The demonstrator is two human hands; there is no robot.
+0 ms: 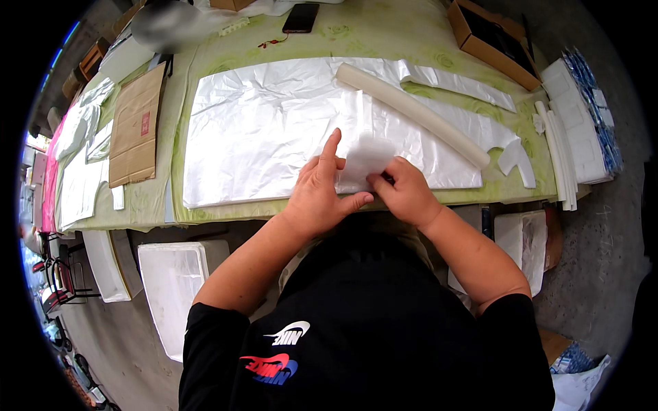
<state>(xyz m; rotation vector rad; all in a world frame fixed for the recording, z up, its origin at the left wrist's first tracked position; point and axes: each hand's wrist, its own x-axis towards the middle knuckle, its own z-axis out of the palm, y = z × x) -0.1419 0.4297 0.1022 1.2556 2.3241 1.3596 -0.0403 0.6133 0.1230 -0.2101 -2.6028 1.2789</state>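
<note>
A stack of thin white plastic sheets [253, 123], cut with strap-like ends like aprons, lies flat on the table. Above its front edge, my right hand [409, 193] pinches the edge of a folded, translucent white plastic piece [368, 156]. My left hand [315, 195] is at the left side of that piece, index finger stretched out and thumb apart. Whether its other fingers touch the plastic is hard to see. A long whitish tube [415, 113] rests diagonally across the sheets, to the right of the folded plastic.
A green patterned cloth [343, 31] covers the table, with a phone [301, 18] at the back. Flattened cardboard [137, 127] lies left; an open carton [493, 42] sits back right. White rolls [558, 157] stick out at the right edge. A plastic bin [175, 281] stands below.
</note>
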